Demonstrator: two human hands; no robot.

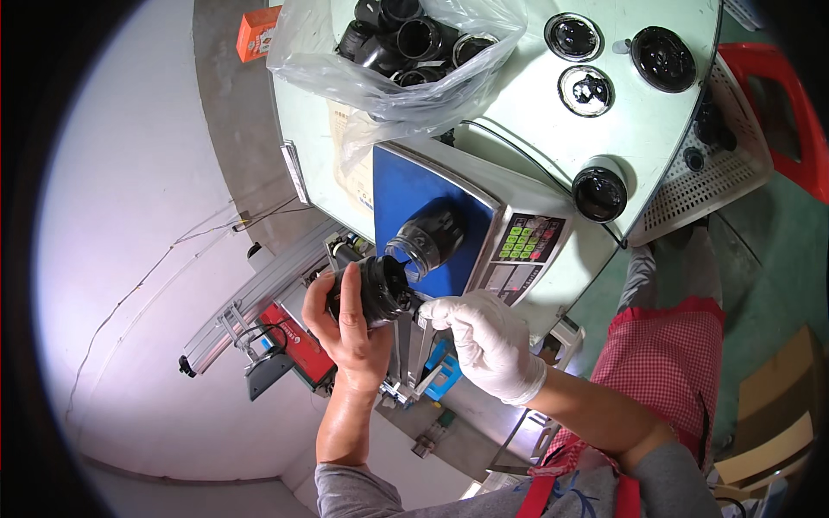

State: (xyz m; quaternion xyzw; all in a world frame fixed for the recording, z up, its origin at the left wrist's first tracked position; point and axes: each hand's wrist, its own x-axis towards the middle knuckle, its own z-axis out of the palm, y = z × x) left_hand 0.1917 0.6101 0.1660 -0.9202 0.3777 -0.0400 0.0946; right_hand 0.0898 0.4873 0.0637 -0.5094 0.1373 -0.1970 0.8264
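Observation:
My left hand (356,324), bare, has its fingers wrapped round a black-coated jar (376,292) tipped on its side, its mouth facing right. In a white glove, my right hand (494,345) pinches a small dark thing at the mouth of that jar; too little of it shows to name. Just beyond the jar is a digital scale with a blue top (414,186). On that scale stands a clear jar (432,233) with black stuff in it, close to the held jar.
A clear plastic bag (484,86) full of black jars lies at the back of the white table (535,112). Black-smeared lids (572,36) and an open black-filled jar (599,192) stand to the right. A white basket (725,173) and red stool (786,121) are past the table's edge.

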